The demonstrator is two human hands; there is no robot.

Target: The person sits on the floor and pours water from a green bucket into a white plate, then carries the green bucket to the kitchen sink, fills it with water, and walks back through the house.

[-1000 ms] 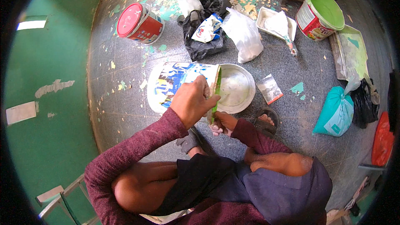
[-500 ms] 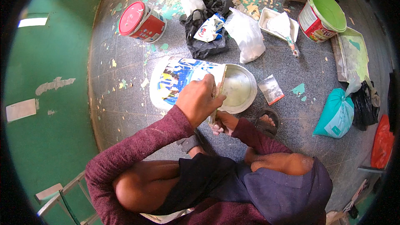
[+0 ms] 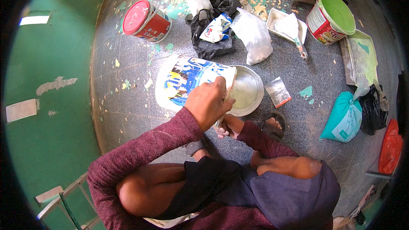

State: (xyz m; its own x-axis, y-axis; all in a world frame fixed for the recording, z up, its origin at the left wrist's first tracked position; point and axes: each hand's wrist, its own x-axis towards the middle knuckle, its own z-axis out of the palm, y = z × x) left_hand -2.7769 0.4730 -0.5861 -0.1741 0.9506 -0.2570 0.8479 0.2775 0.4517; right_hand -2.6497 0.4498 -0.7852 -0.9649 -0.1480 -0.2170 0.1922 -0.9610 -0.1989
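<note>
My left hand is closed, its fingers and thumb gripping a thin, straight-edged flat scraper. Lower down, my right hand is closed round the near end of the same piece, with pale smears on its fingers. Beneath and left of the scraper is a white bucket with a torn blue and yellow label. Its round opening, coated whitish green inside, shows to the right of the scraper. My left hand covers part of the bucket and the scraper.
Farther off are a red-lidded bucket, a black bag, white plastic bags, a tray with a brush and a green-lined bucket. A small packet lies right of the opening; a teal bag is farther right.
My left hand and the scraper have shifted slightly to the right over the bucket. My right hand stays nearly where it was.
</note>
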